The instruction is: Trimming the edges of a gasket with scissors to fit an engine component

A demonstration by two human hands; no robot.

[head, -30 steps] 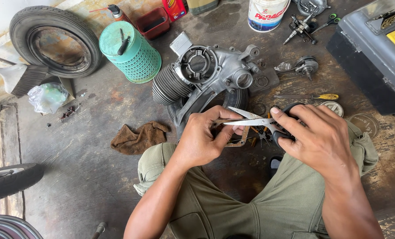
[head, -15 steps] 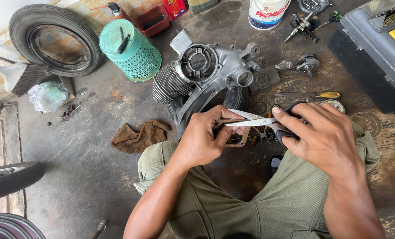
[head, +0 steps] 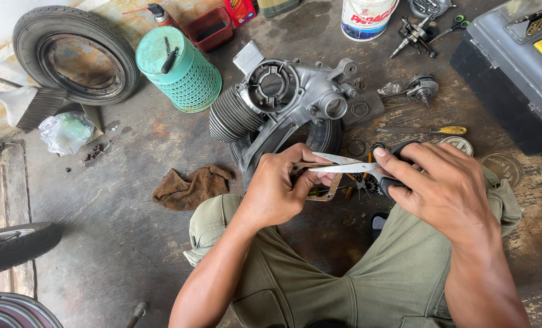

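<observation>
Gripping scissors (head: 350,165), right hand (head: 441,188); left hand (head: 277,188) pinching gasket (head: 325,189) (between blades).

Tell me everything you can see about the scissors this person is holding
The scissors have bright, bare metal blades and dark handles. They lie roughly level, tips pointing toward the left hand, blades slightly parted. The right hand wraps the handles, hiding most of them, with the forefinger stretched along the top. The blades meet a thin, flat, brownish frame-shaped piece, probably a gasket, which the left hand pinches. All this is held above the person's lap, in front of the grey engine casing on the floor.
</observation>
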